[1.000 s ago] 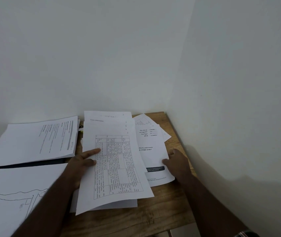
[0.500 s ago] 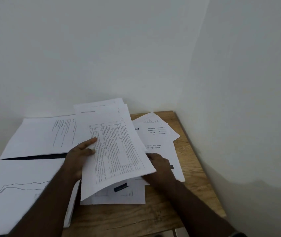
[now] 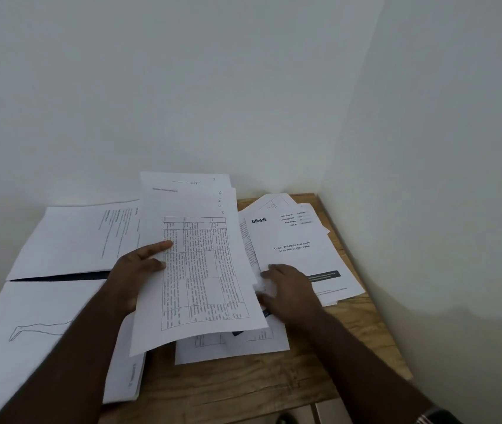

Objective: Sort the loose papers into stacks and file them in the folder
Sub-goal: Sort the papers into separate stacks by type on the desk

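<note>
On a wooden table (image 3: pixel 274 390) set in a white-walled corner, a fanned sheaf of printed pages (image 3: pixel 200 270) is held up off the surface by the left hand (image 3: pixel 136 270), thumb curled over its left edge. Just to the right, loose sheets (image 3: pixel 258 338) are touched by the right hand (image 3: pixel 289 289), fingers bent; whether anything is pinched cannot be told. Behind it, a Blinkit printout (image 3: pixel 292 240) is seen. At left, two paper stacks (image 3: pixel 69 240) are laid.
</note>
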